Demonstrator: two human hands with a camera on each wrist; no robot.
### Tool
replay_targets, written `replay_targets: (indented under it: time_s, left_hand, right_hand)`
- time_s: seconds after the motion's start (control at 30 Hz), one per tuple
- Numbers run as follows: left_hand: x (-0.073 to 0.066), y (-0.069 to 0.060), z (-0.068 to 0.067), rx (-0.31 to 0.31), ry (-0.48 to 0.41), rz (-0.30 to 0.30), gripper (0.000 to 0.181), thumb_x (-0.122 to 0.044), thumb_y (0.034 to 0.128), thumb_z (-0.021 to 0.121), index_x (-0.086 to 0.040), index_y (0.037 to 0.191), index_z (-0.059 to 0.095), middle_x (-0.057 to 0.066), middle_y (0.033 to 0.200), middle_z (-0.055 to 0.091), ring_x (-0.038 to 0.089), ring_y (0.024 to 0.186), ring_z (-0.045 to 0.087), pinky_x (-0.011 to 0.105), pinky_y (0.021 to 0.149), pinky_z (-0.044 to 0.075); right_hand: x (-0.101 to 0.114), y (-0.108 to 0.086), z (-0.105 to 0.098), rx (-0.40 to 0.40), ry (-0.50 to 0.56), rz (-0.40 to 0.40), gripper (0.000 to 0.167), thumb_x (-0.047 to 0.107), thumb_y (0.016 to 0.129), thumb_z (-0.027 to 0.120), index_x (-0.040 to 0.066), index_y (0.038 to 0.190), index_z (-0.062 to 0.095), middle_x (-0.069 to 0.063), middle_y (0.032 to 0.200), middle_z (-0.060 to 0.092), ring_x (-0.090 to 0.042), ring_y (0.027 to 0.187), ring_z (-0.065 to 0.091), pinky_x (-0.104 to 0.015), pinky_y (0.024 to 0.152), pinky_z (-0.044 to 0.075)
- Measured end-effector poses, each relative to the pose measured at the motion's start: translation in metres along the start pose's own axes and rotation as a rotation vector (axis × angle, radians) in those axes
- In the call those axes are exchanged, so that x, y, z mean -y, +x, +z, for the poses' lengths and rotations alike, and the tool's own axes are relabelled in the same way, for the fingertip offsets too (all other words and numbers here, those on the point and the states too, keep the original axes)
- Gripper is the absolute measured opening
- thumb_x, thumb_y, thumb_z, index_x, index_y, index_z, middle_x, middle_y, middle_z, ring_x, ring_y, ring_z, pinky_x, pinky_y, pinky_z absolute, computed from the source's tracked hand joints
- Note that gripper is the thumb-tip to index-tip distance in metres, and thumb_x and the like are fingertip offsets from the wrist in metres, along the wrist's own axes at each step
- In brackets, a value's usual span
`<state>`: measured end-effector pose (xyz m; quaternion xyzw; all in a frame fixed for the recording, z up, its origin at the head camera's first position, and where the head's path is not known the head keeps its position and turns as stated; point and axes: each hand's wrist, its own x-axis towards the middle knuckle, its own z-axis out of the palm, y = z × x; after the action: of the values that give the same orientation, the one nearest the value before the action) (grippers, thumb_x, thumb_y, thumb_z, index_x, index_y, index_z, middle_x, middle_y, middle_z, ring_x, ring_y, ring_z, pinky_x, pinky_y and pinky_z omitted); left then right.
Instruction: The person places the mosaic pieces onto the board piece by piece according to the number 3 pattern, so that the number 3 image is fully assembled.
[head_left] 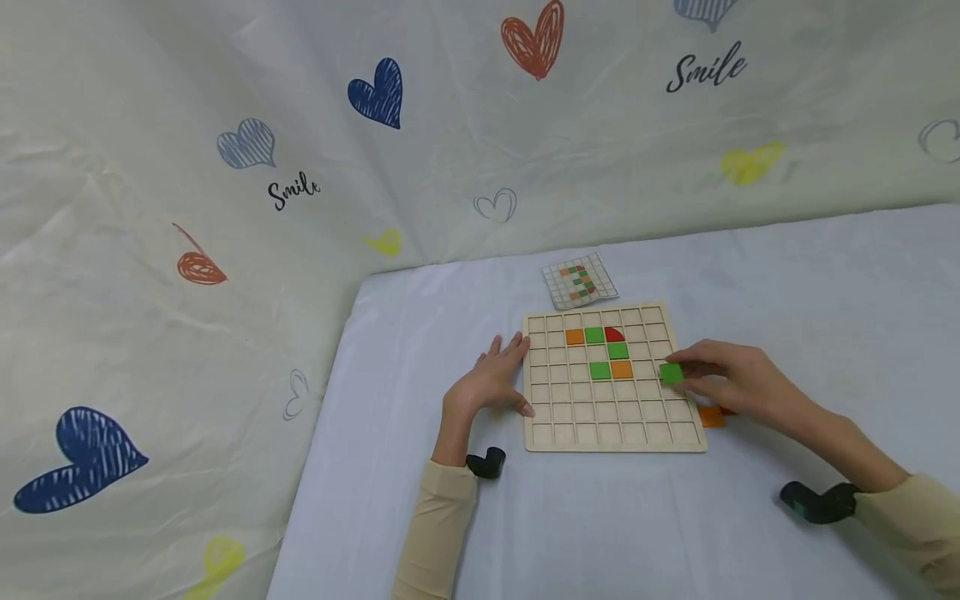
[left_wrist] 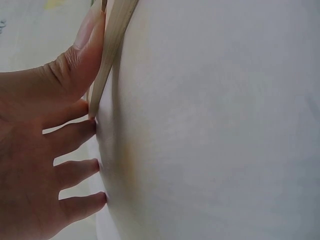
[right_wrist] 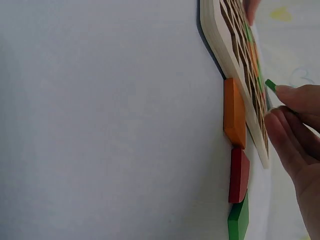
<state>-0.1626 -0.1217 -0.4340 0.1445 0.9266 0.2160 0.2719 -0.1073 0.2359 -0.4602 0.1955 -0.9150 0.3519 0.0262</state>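
Tiles (right_wrist: 235,114) beside the board (head_left: 603,413) number three in the right-wrist frame, right of centre: orange, red, then green running off the bottom; the head frame shows only the orange and a sliver of red. That frame alone shows the coloured pattern on the grid card (head_left: 580,287), just above the board. At left in the left-wrist frame, the left hand (left_wrist: 35,160) has its thumb against the board's edge, fingers straight and spread. Well apart from it, the right hand (head_left: 731,379) pinches a green square (head_left: 671,372) over the board's right margin. Pale wood, ruled into square cells, the board bears six pieces: three green squares (head_left: 594,335), two orange squares (head_left: 574,337), one red quarter-round (head_left: 614,334).
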Motion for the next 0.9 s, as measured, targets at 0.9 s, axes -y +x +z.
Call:
replay_targets:
  time_s: [0.9]
  left_hand:
    - [0.001,0.000,0.000,0.007,0.001,0.005,0.118,-0.022,0.0752,0.093,-0.015,0.166,0.018,0.000,0.174,0.008,0.028,0.161,-0.005,0.048,0.132,0.005]
  right_hand:
    - [0.013,0.013,0.022,0.052,0.004,-0.076,0.029,0.020,0.081,0.089,0.013,0.108,0.080,0.005,0.103,0.074,-0.013,0.088,0.063,-0.027,0.074,0.053]
